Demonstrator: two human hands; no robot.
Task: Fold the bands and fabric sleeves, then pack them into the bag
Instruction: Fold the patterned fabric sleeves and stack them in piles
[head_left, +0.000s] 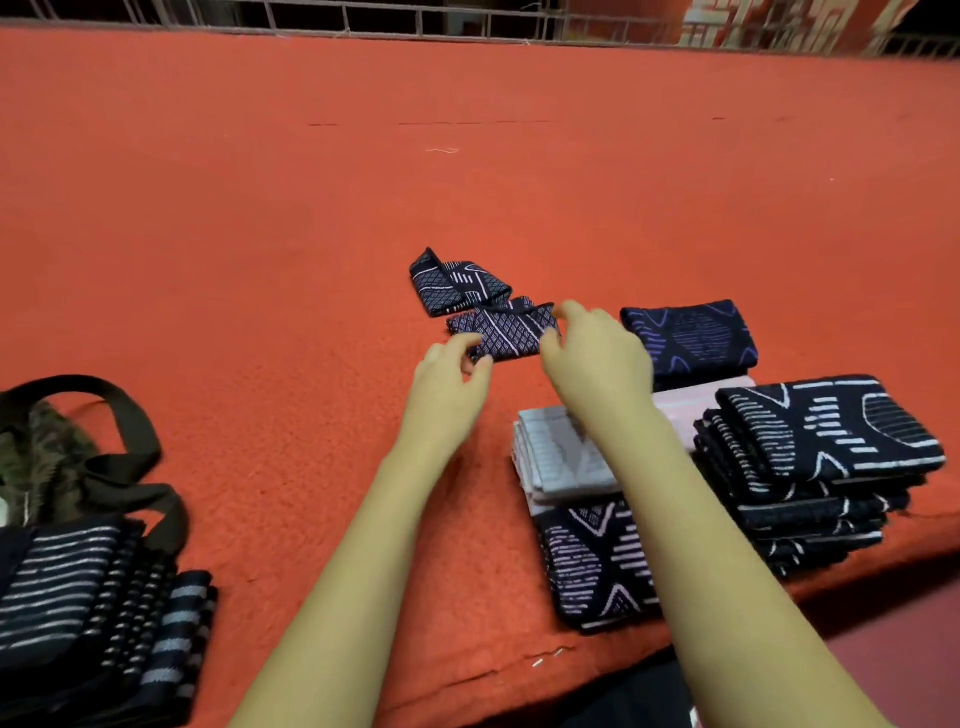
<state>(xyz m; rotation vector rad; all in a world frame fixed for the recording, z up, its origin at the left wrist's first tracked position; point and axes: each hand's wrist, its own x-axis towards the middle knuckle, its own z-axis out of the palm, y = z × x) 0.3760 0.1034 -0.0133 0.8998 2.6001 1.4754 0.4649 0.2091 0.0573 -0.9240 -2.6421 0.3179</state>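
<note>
The one camera is sitting on the person's head, looking forward and down at the red desk (260, 208) from close up, seeing as far as the railing (415, 21).

The table cover (260, 234) is orange-red. The near band (511, 335) is dark blue with little white diamonds — the far band (457, 283) has them too, plus white lines. One folded sleeve (688, 335) is dark blue with purple-blue lines. The grey piece (566, 457) has pale stripes. The big stack (831, 431) is dark blue with white stripes. The bag straps (130, 431) are brown.
</note>
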